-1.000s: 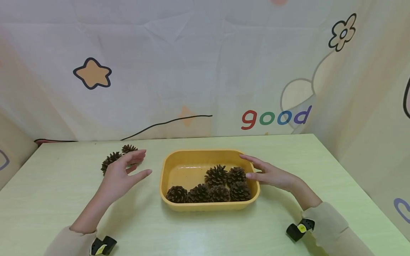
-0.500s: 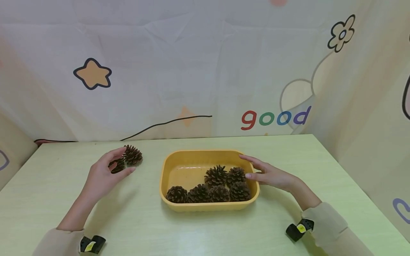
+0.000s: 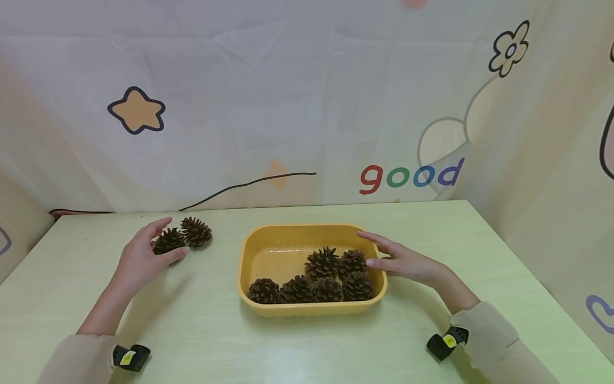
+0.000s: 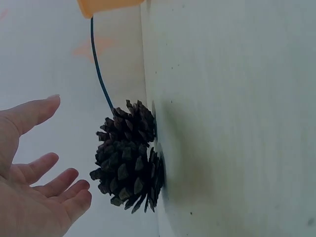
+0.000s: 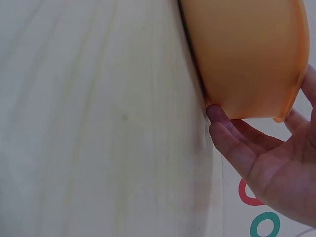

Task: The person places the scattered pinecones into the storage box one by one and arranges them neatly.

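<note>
Two brown pine cones stand together on the table at the far left, a nearer one [image 3: 169, 241] and a farther one [image 3: 196, 232]. My left hand [image 3: 141, 256] is just left of the nearer cone, thumb and fingers spread on either side of it. In the left wrist view a gap shows between the fingers and the pine cones [image 4: 126, 168]. My right hand [image 3: 408, 262] grips the right side of a yellow plastic basin [image 3: 312, 308], thumb over the rim and other fingers against the outer wall [image 5: 247, 64]. Several pine cones [image 3: 328, 289] lie inside it.
The pale green table [image 3: 288, 352] reaches back to a printed cloth backdrop [image 3: 268, 106]. The basin stands at the middle, its cones along the front and right. Its back left floor [image 3: 278, 262] is bare.
My left hand has moved left and slightly away from the basin, uncovering the two pine cones beside it. The right hand and the basin stay where they were.
</note>
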Available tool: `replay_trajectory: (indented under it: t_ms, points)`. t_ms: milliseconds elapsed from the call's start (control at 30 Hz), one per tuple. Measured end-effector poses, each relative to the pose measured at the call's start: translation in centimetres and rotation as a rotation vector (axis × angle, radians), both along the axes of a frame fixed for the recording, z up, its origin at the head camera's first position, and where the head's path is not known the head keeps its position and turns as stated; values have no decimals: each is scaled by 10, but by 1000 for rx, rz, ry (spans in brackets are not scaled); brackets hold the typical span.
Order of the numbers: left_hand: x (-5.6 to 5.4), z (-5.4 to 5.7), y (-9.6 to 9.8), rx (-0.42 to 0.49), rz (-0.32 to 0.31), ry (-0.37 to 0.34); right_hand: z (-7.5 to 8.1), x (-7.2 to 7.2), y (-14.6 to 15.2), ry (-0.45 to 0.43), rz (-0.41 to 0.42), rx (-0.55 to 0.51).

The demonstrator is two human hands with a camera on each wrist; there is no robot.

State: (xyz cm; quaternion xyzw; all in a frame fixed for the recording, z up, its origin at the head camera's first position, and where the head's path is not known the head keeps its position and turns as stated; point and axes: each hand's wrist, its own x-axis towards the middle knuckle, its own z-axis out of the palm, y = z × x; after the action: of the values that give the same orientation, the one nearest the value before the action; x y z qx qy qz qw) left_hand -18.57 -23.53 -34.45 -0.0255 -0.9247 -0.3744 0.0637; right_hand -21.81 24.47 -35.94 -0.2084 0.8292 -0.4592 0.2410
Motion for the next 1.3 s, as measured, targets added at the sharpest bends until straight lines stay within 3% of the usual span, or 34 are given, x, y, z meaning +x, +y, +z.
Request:
replay_trajectory:
  t_ms: [267, 600, 900, 1300]
  points:
    - [-14, -5, -14, -52, 27, -78, 0, -1, 0, -1, 4, 2]
    - [-25, -9, -26, -36, -4, -203, -1, 0, 1, -1, -5, 8]
    - [-30, -11, -25, -59, -16, -218, 0, 1, 1, -7, -8, 10]
    - [-29, -8, -25, -109, 1, -204, 0, -1, 0, 5, -1, 12]
